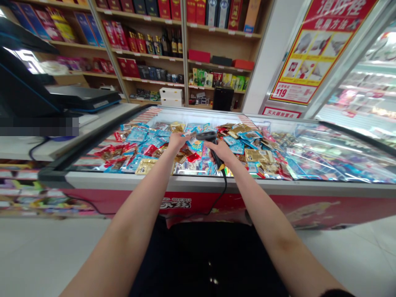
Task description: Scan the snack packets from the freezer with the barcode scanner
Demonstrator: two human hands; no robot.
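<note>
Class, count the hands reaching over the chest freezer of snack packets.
2: the left hand, above the packets, its fingers by a small blue packet; and the right hand, gripping a black corded barcode scanner. No others show.

A glass-sided chest freezer (198, 180) holds heaped foil snack packets (145, 146); wooden shelves (216, 47) carry boxes and bottles (171, 43), and a white surface (40, 148) bears a black till (83, 97).

The person wears a black top (207, 260) with small shiny marks, its dark sleeve edge (337, 294) ending above bare forearms (139, 214).
</note>
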